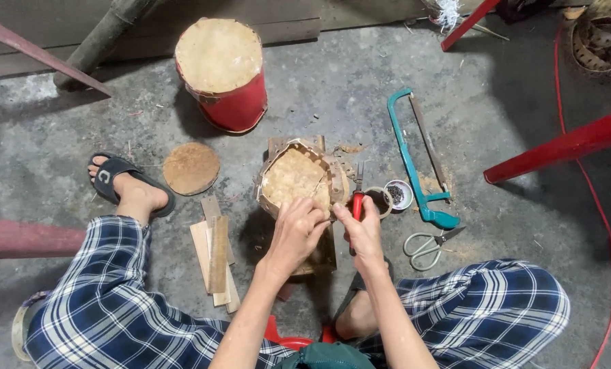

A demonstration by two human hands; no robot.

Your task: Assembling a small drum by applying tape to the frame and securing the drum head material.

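Concrete floor is hosting this: left hand [297,229] fingers clamping the light, brittle-looking woven basket [296,179] rim, right hand [364,229] gripping red-handled pliers [357,199].

Two drums [221,72] [295,181] — one hacksaw [418,164], one scissors [430,246] — one round disc [191,168].

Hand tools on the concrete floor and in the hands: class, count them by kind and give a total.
Hacksaw, teal frame, lying on the floor: 1
Scissors, pale handles, beside the saw's grip: 1
Pliers, red handles, at the right hand: 1
Total: 3
The left hand rests on the woven drum-shaped piece, not on a tool.
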